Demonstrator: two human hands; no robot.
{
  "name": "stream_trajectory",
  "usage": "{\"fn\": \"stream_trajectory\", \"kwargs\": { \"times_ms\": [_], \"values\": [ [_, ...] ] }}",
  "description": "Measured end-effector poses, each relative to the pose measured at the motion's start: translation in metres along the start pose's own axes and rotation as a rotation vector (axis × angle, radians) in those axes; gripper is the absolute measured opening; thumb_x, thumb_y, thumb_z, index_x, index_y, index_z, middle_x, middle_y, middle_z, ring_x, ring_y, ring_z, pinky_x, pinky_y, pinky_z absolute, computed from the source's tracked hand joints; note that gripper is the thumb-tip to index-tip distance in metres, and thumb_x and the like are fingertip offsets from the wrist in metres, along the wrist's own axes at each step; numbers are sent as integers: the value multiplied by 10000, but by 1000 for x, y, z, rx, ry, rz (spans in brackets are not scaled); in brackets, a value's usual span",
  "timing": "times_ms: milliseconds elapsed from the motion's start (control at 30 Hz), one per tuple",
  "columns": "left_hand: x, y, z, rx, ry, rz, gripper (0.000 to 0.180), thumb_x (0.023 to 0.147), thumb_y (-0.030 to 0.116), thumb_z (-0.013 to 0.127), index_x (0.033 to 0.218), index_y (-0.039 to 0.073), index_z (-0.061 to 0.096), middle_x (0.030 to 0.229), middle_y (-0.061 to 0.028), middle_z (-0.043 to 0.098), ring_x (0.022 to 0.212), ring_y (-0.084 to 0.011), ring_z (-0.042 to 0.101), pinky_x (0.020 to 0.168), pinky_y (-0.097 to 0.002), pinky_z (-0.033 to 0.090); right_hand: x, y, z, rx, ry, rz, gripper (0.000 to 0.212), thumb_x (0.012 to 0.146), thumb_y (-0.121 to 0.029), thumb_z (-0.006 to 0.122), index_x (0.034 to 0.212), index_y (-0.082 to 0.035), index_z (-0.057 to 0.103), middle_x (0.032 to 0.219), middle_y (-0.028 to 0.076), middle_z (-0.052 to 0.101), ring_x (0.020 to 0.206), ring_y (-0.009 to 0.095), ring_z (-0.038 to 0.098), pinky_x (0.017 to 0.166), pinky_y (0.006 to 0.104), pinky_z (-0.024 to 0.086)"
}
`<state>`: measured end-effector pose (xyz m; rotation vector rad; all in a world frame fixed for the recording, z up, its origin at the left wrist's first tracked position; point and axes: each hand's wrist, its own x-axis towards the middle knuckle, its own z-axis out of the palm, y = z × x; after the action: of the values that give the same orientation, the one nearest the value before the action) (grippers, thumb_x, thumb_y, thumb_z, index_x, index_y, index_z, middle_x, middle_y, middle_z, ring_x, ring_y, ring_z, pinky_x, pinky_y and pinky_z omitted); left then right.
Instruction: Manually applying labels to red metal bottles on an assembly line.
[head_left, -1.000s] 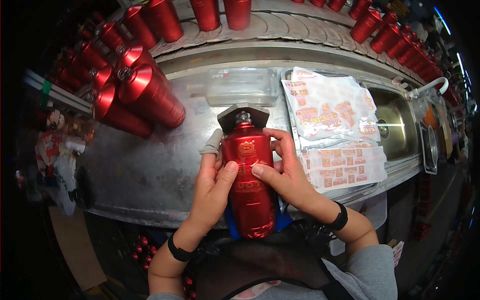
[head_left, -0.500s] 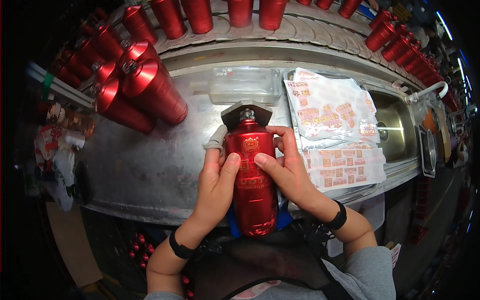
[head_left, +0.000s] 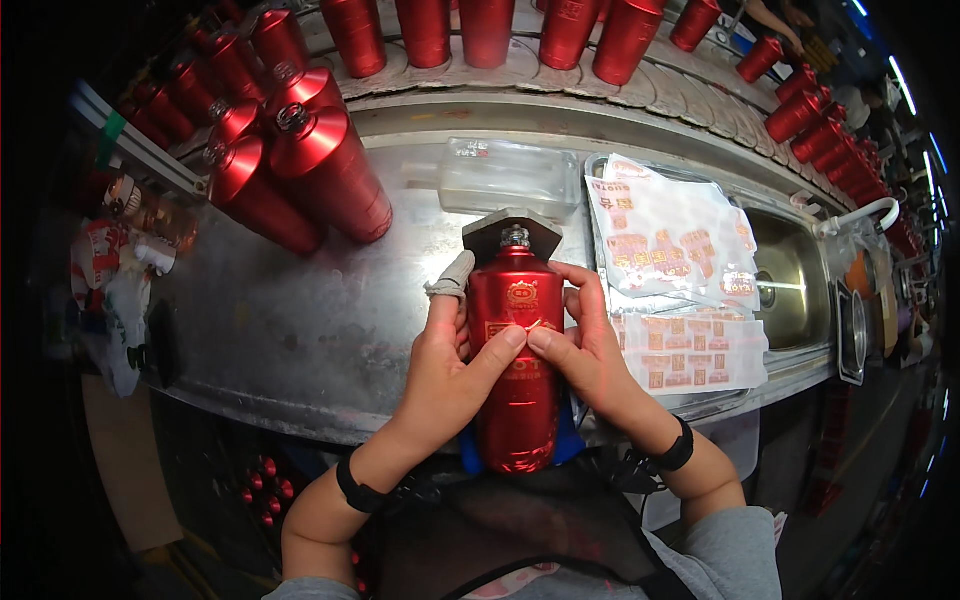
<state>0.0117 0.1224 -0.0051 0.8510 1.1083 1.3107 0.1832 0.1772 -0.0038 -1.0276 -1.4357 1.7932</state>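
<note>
A glossy red bottle [head_left: 518, 405] with gold decoration is being held over the near edge of a steel bench [head_left: 290, 330], its clear neck pointing away from the person and its base toward the body. Its left side is being clasped by the left hand [head_left: 438, 372], with the fingers curled narrowly around it; a pale finger cot [head_left: 452, 274] is being worn on the index finger, beside the bottle's shoulder. Its right side is being clasped by the right hand [head_left: 600, 362], with those fingers also closed in around it. Both thumbs are being pressed, tip beside tip, onto the decorated front of the bottle. Black wristbands [head_left: 677, 446] are being worn on both arms.

Just behind the bottle's neck, a dark angular plate [head_left: 545, 238] is being partly covered, and beyond that a clear rectangular container [head_left: 510, 178] is being supported by the bench. To the bottle's right, printed sheets [head_left: 675, 240] are being displayed, with a sink [head_left: 785, 255] farther right. To its far left, a cluster of similar red bottles [head_left: 335, 180] is being supported; well beyond it, more are being carried on a plated conveyor [head_left: 505, 76].
</note>
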Motion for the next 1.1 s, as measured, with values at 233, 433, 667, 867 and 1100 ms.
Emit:
{"fn": "stream_trajectory", "kwargs": {
  "times_ms": [233,433,667,867,1100],
  "values": [
    [3,-1,3,10,39,29,758,950,142,660,1523,-43,199,1373,-190,486,1224,-207,539,1027,-334,452,3,0,2,49,19,3,669,936,-136,663,1441,-57,232,1240,181,440,971,205,659,738,284,579],
    [5,-3,2,-31,44,14,731,962,175,654,1514,-44,228,1370,-191,493,1220,-194,540,1032,-322,445,4,1,1,-28,28,-3,653,939,-166,660,1432,-49,248,1203,171,475,965,187,649,730,266,563],
    [4,-11,-4,-125,62,15,687,988,160,615,1518,-40,226,1410,-200,469,1256,-187,516,1059,-312,420,6,7,1,-41,42,-27,619,951,-192,645,1427,-33,283,1164,170,519,971,159,624,761,259,542],
    [-5,-10,-7,-192,-1,-63,673,1003,137,585,1528,-31,198,1446,-209,440,1287,-199,497,1068,-321,416,2,2,-13,-100,14,46,642,958,-253,641,1448,-37,287,1182,180,545,936,142,605,732,235,505],
    [-4,-11,-3,-115,9,-8,655,1008,145,582,1528,-8,213,1394,-181,498,1253,-189,523,1048,-318,432,-1,-7,-1,-94,30,23,762,905,-259,723,1455,-35,247,1207,204,545,878,164,661,686,259,537]
  ]
}}
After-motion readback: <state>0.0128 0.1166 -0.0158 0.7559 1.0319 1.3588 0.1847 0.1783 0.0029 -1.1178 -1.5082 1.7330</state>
